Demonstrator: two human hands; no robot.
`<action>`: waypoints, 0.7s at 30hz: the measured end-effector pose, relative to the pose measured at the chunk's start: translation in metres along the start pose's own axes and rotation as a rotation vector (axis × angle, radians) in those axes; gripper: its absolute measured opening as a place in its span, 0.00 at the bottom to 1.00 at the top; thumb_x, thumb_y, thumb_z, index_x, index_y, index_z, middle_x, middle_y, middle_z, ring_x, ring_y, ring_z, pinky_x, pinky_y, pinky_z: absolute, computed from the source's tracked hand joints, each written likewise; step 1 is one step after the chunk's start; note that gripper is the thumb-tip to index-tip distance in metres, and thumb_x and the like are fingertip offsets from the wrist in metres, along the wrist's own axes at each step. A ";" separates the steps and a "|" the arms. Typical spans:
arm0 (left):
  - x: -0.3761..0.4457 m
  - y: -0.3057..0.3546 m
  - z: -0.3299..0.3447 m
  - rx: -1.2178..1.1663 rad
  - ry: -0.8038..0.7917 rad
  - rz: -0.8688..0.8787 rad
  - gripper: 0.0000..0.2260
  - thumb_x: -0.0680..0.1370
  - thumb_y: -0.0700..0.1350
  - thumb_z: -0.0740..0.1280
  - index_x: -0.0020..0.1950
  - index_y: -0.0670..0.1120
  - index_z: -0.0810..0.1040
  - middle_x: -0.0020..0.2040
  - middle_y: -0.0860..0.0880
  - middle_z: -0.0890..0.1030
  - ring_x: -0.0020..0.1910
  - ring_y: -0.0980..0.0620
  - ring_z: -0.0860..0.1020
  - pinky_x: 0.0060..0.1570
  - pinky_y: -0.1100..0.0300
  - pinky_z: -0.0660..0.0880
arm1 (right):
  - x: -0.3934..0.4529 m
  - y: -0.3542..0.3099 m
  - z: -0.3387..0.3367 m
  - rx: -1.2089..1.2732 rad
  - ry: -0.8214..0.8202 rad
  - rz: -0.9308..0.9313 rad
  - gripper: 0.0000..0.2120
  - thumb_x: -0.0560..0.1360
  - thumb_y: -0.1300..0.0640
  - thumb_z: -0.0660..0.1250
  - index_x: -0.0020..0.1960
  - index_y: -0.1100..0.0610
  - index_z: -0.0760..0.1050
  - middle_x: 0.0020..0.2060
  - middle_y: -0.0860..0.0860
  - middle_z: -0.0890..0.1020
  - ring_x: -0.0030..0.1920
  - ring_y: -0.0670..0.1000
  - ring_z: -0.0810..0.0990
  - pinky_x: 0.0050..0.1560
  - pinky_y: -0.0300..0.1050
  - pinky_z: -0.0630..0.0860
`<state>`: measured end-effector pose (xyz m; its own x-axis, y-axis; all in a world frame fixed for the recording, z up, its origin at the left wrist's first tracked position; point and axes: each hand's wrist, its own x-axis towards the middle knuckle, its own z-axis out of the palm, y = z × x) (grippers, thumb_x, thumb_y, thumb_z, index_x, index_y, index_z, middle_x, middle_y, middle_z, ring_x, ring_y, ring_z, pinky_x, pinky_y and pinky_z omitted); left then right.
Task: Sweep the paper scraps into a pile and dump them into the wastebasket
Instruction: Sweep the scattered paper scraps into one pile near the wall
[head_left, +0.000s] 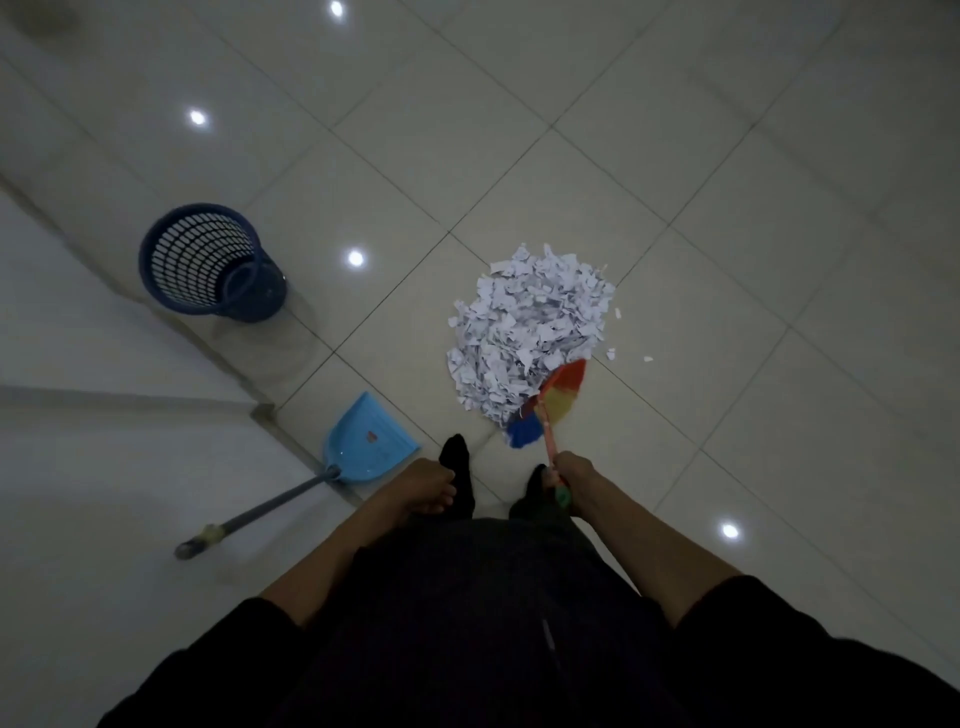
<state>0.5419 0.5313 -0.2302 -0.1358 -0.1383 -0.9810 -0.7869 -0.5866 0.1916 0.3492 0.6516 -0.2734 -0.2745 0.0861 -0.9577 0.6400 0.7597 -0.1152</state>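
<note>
Right hand (569, 467) grips broom (556, 400) — bristles against paper pile (524, 327).

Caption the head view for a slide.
Right hand sweeps paper scraps with a colourful broom; dustpan and wastebasket wait nearby.

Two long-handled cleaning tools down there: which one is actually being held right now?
The broom with the red, yellow and blue bristles, gripped by the right hand at the paper pile. The light blue dustpan lies untouched on the floor near the empty left hand.
</note>
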 end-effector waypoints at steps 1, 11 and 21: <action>-0.001 -0.001 -0.002 -0.011 0.005 0.004 0.14 0.82 0.44 0.58 0.63 0.37 0.71 0.46 0.46 0.78 0.39 0.54 0.76 0.34 0.64 0.74 | -0.003 -0.005 0.006 -0.006 -0.021 0.001 0.09 0.78 0.64 0.53 0.41 0.60 0.68 0.32 0.55 0.70 0.27 0.50 0.67 0.21 0.40 0.64; -0.004 -0.002 -0.006 -0.075 0.019 0.014 0.07 0.82 0.42 0.58 0.56 0.40 0.71 0.46 0.45 0.77 0.39 0.53 0.75 0.36 0.63 0.73 | -0.032 -0.041 0.054 0.112 -0.220 0.014 0.09 0.81 0.64 0.48 0.49 0.60 0.67 0.29 0.52 0.66 0.18 0.44 0.62 0.17 0.34 0.60; -0.003 0.027 0.009 -0.105 -0.025 0.060 0.06 0.81 0.41 0.59 0.48 0.41 0.73 0.41 0.46 0.77 0.35 0.54 0.75 0.32 0.64 0.73 | -0.080 -0.048 0.011 0.252 -0.226 -0.056 0.10 0.79 0.67 0.48 0.55 0.64 0.65 0.31 0.53 0.66 0.17 0.44 0.62 0.14 0.34 0.58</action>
<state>0.5161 0.5232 -0.2223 -0.1965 -0.1565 -0.9679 -0.7096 -0.6586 0.2506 0.3481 0.6009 -0.1943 -0.1664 -0.1178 -0.9790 0.7933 0.5736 -0.2038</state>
